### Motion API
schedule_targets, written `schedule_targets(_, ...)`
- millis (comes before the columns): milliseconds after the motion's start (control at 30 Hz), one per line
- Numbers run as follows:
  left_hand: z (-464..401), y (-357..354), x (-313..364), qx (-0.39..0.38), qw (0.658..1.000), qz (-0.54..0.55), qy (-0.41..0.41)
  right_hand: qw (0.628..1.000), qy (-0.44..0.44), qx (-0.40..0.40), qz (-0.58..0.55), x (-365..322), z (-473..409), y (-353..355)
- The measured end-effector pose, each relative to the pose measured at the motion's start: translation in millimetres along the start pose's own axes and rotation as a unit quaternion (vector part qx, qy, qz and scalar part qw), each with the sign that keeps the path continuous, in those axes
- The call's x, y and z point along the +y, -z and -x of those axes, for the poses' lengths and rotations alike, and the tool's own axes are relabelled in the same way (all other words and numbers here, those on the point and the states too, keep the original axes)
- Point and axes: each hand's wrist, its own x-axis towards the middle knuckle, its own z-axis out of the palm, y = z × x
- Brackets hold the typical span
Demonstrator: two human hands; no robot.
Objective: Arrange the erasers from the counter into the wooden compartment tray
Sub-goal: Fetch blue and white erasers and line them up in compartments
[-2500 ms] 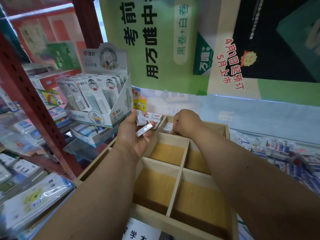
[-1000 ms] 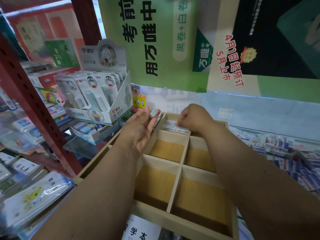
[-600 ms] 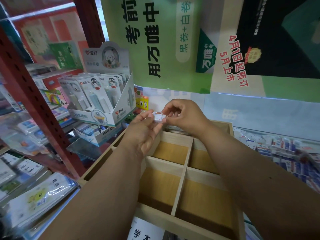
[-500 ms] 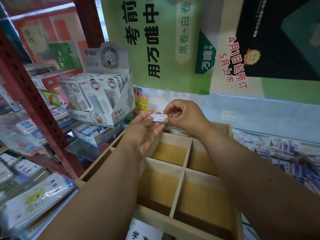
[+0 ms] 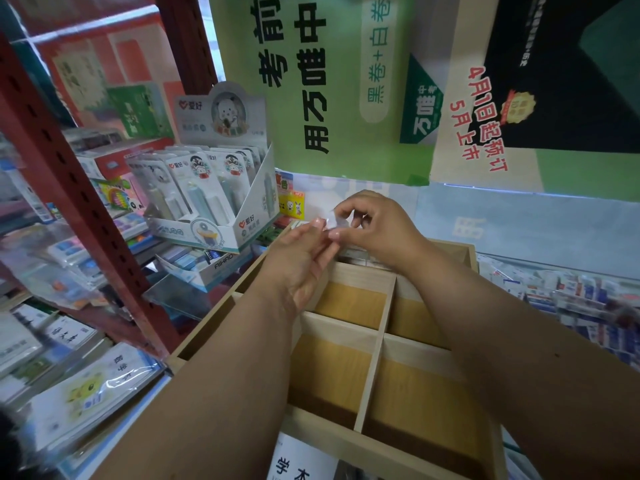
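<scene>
Compared with half a second earlier, the eraser [image 5: 329, 220] appears turned end-on and blurred above the far end of the wooden compartment tray [image 5: 369, 358]. The right hand [image 5: 377, 227] pinches it with curled fingers; the left hand [image 5: 298, 263], fingers nearly straight, touches it at the fingertips.

Two bare hands up: left hand [image 5: 298, 261], right hand [image 5: 375, 226], one small white wrapped eraser [image 5: 330, 221] between them. Below them, one pale wooden compartment tray [image 5: 372, 341], four empty compartments showing. Right of the hands, loose erasers [image 5: 581, 299] beyond counting.
</scene>
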Motion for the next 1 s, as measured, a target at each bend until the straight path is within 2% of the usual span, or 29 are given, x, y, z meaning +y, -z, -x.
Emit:
schedule_targets(100,-4,3,1,0.007,1.0,0.0,0.006,0.988,-0.04,-0.019,-0.146,-3,1,0)
schedule_targets(167,-4,4,1,0.015,1.0,0.013,0.016,0.985,-0.048,-0.022,-0.162,-3,2,1)
schedule_targets(300,-8,7,1,0.048,0.998,0.03,0.02,0.996,-0.081,0.031,-0.021,4,2,11)
schedule_targets(500,-10,10,4,0.068,0.994,0.081,0.013,0.977,-0.163,-0.08,0.115,15,1,13)
schedule_targets(867,-7,9,3,0.08,0.994,0.075,0.018,0.943,-0.152,-0.143,0.26,18,-8,-2)
schedule_targets(1000,-6,9,3,0.08,0.994,0.071,0.017,0.938,-0.171,-0.169,0.248,19,-8,2)
